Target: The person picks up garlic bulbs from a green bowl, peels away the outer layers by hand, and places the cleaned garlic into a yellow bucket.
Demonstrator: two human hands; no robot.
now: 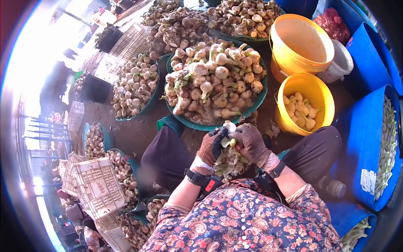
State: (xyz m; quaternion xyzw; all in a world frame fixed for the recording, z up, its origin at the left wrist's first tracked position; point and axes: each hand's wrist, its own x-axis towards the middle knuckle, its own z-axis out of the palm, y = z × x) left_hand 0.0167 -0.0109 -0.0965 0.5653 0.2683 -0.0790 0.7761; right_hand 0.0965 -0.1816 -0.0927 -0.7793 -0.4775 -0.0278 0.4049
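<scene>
My gloved left hand (pixel 212 146) and gloved right hand (pixel 251 145) meet above my lap, both with fingers closed around a pale garlic bulb (pixel 229 127). The bulb's white top shows between my fingers; the rest is partly covered, and I cannot make out any tool. Below them lies a heap of garlic peelings (pixel 231 163). Just ahead stands a large green tub (pixel 259 98) piled with unpeeled garlic bulbs (pixel 214 77). Right of my hands, a yellow bucket (pixel 325 110) holds several cleaned, pale yellow bulbs (pixel 300 110).
An orange-yellow bucket (pixel 302 40) and a whitish bucket (pixel 342 63) stand at the right. Blue containers (pixel 359 168) line that side, some with green stalks (pixel 385 147). More garlic heaps (pixel 136 86) lie ahead and left, near stacked plastic crates (pixel 98 189).
</scene>
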